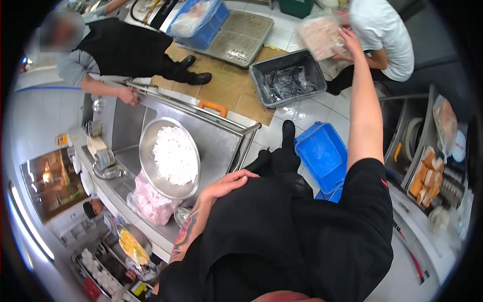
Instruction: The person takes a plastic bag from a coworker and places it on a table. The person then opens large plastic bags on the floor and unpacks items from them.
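My right arm reaches up and forward, and my right hand grips the edge of a clear plastic bag of pale pink meat. A crouching person in a white shirt also has hands on that bag. Just below the bag, a black plastic tub with a wet inside sits on the floor. My left hand lies against the front of my black apron, fingers stretched out and holding nothing.
On the steel sink counter stand a metal bowl of white pieces and a bag of pinkish food. A blue crate is near my feet. Another person in black stands across the counter. A blue tub rests on a grey floor platform.
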A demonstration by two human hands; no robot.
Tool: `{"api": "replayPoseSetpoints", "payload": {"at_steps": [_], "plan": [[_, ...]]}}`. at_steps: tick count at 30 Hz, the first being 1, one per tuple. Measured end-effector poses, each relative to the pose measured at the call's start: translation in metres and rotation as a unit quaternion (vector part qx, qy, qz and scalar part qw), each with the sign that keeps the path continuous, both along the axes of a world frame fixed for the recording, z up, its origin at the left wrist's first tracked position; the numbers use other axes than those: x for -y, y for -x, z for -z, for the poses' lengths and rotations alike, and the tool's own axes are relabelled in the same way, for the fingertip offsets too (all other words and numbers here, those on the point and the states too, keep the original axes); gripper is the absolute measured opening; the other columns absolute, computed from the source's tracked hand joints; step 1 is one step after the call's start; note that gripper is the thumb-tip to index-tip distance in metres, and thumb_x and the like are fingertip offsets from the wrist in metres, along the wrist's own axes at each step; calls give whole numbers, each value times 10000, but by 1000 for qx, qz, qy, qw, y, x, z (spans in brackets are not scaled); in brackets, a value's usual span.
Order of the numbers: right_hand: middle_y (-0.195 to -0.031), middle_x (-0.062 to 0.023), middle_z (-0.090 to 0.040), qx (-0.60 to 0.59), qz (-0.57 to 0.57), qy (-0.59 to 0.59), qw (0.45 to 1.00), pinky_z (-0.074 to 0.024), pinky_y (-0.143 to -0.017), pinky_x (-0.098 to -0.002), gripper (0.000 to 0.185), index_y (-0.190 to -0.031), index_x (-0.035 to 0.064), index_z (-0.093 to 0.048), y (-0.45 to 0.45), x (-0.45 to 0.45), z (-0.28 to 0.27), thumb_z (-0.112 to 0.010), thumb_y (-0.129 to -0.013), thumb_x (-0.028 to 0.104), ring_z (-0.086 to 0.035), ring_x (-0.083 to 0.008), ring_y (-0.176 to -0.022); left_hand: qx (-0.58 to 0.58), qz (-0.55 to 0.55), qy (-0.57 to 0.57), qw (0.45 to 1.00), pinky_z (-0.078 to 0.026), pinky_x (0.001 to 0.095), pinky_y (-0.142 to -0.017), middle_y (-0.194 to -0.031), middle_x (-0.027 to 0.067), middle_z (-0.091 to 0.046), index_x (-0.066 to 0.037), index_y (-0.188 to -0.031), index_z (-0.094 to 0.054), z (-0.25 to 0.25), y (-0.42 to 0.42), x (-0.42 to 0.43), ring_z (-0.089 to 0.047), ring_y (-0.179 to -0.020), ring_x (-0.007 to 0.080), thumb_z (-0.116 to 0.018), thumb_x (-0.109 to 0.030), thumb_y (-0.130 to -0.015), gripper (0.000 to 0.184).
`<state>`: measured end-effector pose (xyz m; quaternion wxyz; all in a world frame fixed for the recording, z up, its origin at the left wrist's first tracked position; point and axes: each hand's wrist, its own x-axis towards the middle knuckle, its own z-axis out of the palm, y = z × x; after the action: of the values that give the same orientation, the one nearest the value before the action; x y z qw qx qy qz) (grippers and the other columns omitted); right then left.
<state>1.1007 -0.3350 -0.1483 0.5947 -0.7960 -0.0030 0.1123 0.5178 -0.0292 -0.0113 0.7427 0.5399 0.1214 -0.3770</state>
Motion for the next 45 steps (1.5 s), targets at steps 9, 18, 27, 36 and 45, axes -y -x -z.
{"api": "replayPoseSetpoints", "payload": {"at_steps": [9, 18, 27, 36, 45], "plan": [[-1131, -169, -680, -247, -475, 374, 757, -515, -870, -446, 405, -1103, 27, -686, 297, 32, 248, -602, -870, 347, -666, -317, -994, -2, 22, 16, 1000, -367, 286, -1029, -1255, 44, -576, -48, -1287, -557, 2, -47, 9, -503, -1191, 135, -462, -375, -1019, 434], [-1131, -61, -692, -503, -207, 237, 805, -497, -844, -515, 486, -1327, 136, -515, 458, 155, 153, -474, -959, 451, -647, -263, -1027, -50, 75, 82, 993, -346, 309, -1064, -1322, 100, -550, 4, -1297, -528, 10, -44, 17, -499, -1216, 173, -428, -420, -1017, 518], [-1080, -94, -700, -459, 10, 81, 885, -522, -665, -454, 379, -1093, 95, -610, 677, 174, 165, -558, -890, 411, -661, -239, -911, 93, 328, -48, 939, -394, 282, -981, -1145, 59, -618, -36, -1210, -605, 9, -30, 38, -537, -1103, 138, -422, -481, -1010, 521], [-994, -89, -700, -544, -23, 150, 825, -526, -615, -449, 339, -1060, 77, -647, 829, 160, 144, -563, -898, 363, -663, -249, -818, 138, 322, -66, 934, -405, 307, -967, -1126, 104, -634, -24, -1153, -625, 21, 20, 25, -558, -1079, 185, -383, -565, -990, 614], [-989, -135, -693, -383, 47, 167, 907, -535, -623, -331, 323, -1077, 8, -648, 630, 175, 133, -589, -917, 281, -668, -219, -793, 123, 268, -54, 954, -381, 287, -1000, -1175, 81, -615, -32, -1207, -622, 16, 34, 13, -538, -1118, 166, -394, -456, -1023, 516]]}}
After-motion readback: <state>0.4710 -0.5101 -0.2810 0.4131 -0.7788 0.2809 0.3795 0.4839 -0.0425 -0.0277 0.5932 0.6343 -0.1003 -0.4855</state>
